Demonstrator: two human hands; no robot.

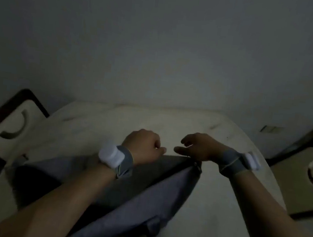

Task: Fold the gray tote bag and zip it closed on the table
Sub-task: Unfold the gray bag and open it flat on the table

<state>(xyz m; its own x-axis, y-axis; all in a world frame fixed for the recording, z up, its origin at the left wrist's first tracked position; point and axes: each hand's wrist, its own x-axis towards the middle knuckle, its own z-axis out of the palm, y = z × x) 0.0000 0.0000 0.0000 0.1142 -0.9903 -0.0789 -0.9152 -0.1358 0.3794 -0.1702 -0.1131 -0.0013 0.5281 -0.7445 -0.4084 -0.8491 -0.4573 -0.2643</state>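
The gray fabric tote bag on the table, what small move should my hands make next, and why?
Probably pinch the zipper end with the right hand, which hovers open just above it. The gray fabric tote bag lies flat on the pale table, and the left hand is curled at its far edge, seemingly gripping it, though blur hides the contact.

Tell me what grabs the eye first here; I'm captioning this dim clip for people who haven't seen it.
The two hands meet mid-frame at the far edge of the gray tote bag, which lies on the pale table. The left hand is curled at the bag's edge, though a grip can't be confirmed; the right hand hovers with fingers loosely apart. White wrist devices stand out in the gloom, with chairs at both sides.
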